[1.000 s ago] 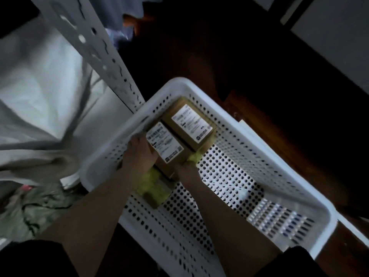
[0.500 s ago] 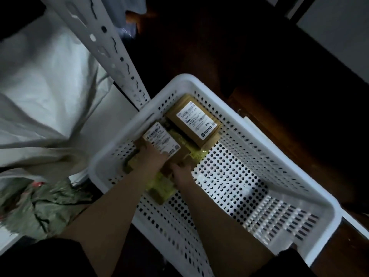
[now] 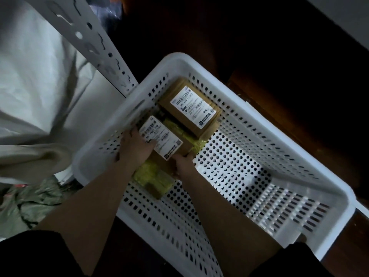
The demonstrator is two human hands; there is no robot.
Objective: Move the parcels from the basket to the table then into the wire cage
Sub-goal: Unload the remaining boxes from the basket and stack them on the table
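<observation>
A white perforated plastic basket (image 3: pixel 259 124) stands on a dark wooden floor. In its far left corner lie brown cardboard parcels with white shipping labels. My left hand (image 3: pixel 135 146) grips the left side of the near labelled parcel (image 3: pixel 165 140), thumb over its label. My right hand (image 3: pixel 182 165) holds that parcel's near right edge. A second labelled parcel (image 3: pixel 191 108) lies just beyond, touching the basket's far wall. A parcel wrapped in yellow tape (image 3: pixel 153 178) lies under my wrists.
A white perforated metal upright (image 3: pixel 95 45) runs diagonally past the basket's left corner. White sheeting (image 3: pixel 36 80) covers the area to the left, with crumpled green material (image 3: pixel 30 202) below it. The basket's right half holds nothing.
Both hands have shifted slightly on the near parcel, the left thumb now over its label. The parcel looks a little raised and tilted.
</observation>
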